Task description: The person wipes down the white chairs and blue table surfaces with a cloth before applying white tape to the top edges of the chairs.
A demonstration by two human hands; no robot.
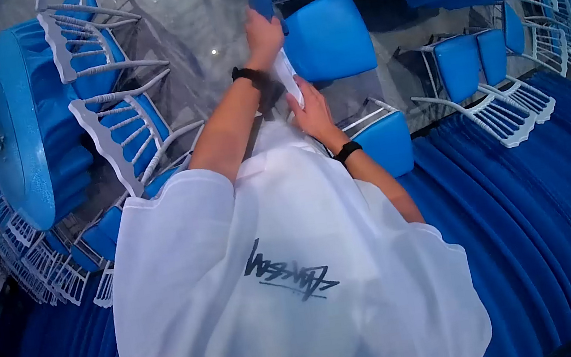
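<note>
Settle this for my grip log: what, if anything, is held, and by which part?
Right hand: a white strip, by its nearer end. Left hand: apparently a dark blue item, likewise by its nearer end.

A narrow white strip (284, 69) is held at its near end by the right hand (314, 109) and is slanted just beside a blue chair seat (328, 37). A rounded dark-blue piece (261, 1), its kind unclear, is gripped at the left hand's (265, 37) fingers.
</note>
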